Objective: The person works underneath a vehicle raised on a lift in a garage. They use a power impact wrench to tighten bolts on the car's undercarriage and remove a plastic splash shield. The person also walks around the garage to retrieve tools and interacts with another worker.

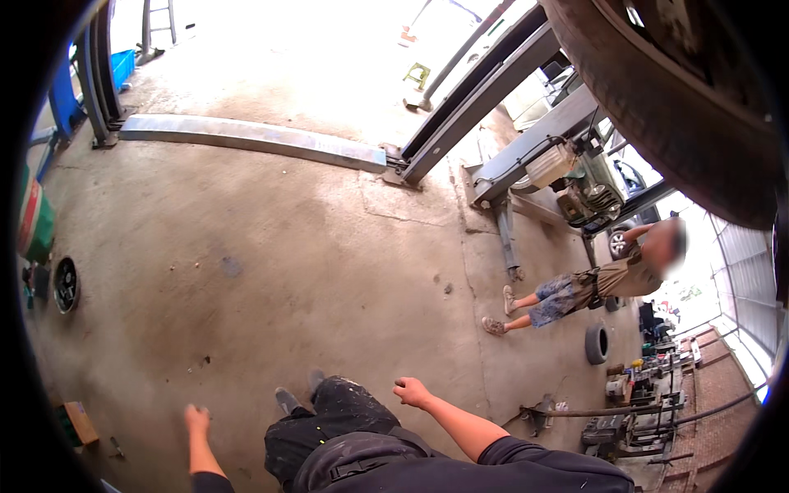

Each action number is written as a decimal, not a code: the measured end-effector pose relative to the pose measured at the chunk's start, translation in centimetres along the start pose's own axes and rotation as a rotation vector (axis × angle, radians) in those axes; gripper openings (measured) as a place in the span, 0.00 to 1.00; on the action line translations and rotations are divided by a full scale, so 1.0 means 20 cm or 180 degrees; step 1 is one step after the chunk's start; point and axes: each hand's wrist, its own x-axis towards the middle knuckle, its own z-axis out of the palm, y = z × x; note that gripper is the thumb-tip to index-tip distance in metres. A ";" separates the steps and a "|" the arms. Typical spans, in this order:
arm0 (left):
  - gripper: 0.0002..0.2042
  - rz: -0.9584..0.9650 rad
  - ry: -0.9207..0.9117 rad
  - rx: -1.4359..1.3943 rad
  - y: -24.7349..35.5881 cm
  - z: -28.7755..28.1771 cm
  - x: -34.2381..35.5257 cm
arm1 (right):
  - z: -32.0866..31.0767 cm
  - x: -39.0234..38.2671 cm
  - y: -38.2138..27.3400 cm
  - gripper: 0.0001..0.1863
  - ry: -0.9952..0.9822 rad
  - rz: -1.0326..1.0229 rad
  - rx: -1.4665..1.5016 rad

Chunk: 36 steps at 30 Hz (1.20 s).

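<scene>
My left hand (pixel 197 419) hangs low at my side over the concrete floor (pixel 329 255); its fingers are small and blurred, and nothing can be seen held in it. In front of my body on the right, my right hand (pixel 409 392) is curled into a loose fist, with no object showing in it. Neither hand touches anything that I can see. My dark, stained trousers (pixel 349 407) and shoes (pixel 288 401) lie between the two hands.
A raised car wheel (pixel 682 115) looms overhead at upper right. Lift posts (pixel 477 90) and a low metal floor beam (pixel 255 141) stand ahead. Another person (pixel 608 283) stands at right near a loose tyre (pixel 597 343). A wheel rim (pixel 66 284) is far left; machinery (pixel 625 427) lines the right.
</scene>
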 end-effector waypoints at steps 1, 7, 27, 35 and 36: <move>0.10 0.0264 0.0249 -0.0272 0.09 0.02 0.23 | -0.06 0.05 -0.07 0.23 -0.0020 0.0045 0.0090; 0.10 0.1654 0.0037 -0.0923 1.37 -0.13 0.45 | -0.27 0.32 -0.05 0.24 -0.0031 0.0571 -0.0459; 0.14 -0.0222 -0.0973 -0.0319 2.36 0.13 1.67 | -3.07 2.91 -1.82 0.24 0.1572 0.0038 -0.0931; 0.11 0.0138 -0.1129 -0.0661 4.05 0.29 2.65 | -4.51 3.45 -3.17 0.19 0.3161 -0.1144 -0.0899; 0.10 -0.0064 -0.1202 -0.0724 4.22 0.24 2.78 | -4.67 3.48 -3.36 0.19 0.3070 -0.1069 -0.1177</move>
